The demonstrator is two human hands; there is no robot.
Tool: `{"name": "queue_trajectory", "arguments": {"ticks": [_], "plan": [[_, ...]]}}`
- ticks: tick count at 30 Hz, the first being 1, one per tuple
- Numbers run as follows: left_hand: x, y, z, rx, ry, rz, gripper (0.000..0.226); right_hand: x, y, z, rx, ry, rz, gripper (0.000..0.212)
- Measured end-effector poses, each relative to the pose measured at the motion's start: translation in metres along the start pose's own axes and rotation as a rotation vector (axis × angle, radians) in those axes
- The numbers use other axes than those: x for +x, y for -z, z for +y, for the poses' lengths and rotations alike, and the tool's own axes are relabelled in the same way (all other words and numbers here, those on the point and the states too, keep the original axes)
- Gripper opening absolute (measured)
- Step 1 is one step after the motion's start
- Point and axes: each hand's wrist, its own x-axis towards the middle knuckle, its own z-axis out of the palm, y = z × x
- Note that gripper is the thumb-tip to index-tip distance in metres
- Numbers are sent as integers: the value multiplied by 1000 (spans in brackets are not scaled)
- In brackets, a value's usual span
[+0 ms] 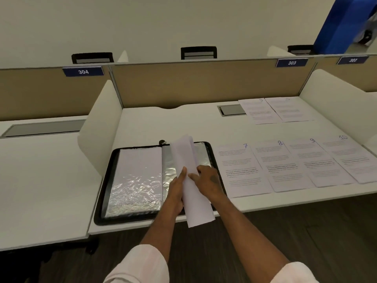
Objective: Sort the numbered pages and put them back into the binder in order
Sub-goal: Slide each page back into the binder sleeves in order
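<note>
Holding a curled page (196, 207) above the open binder (105, 180), left hand (177, 188) and right hand (209, 178) both gripping it; pages 7–10 (293, 164) lie at the binder's 3 o'clock. Next move, probably: slide it squarely into a sleeve.

Your white desk (163, 125) carries the open binder (138, 176) at 8 o'clock, the page row 7 to 10 (285, 170) at 3 o'clock, and two pages (273, 113) at 1 o'clock.

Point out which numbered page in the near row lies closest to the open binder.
The page marked 7: it is leftmost in that row, right beside the binder's right edge, while page 8, page 9 and page 10 lie further right.
</note>
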Motion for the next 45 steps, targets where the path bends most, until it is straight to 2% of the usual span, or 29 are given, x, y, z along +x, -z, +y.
{"name": "queue_trajectory", "arguments": {"ticks": [7,10,11,14,18,21,25,28,31,36,40,45], "plan": [[-4,27,5,51,46,-55,62,-25,-33,-9,-6,-111,142,25],[-4,30,7,184,57,8,62,-27,-30,-7,-82,-135,203,26],[-3,34,7,317,26,55,61,-27,-27,-4,-96,-137,220,25],[2,58,2,944,-173,181,60,-26,-17,7,-148,-115,258,21],[10,73,-9,1466,-263,-42,66,-23,-8,21,-254,-63,310,22],[14,70,-17,1669,-302,-167,56,-23,-5,31,-289,-67,326,23],[18,69,-26,1688,-347,-44,25,-26,1,41,-305,-82,319,23],[17,69,-24,1721,-348,-11,14,-29,6,46,-298,-97,316,24],[18,67,-23,1755,-344,-18,27,-29,8,48,-295,-98,316,24],[21,64,-20,1747,-338,24,23,-29,11,46,-298,-83,314,24],[23,63,-15,1583,-284,144,14,-30,12,47,-306,-78,309,24],[32,60,-4,1381,-160,176,33,-34,14,54,-315,-102,311,24]]}}
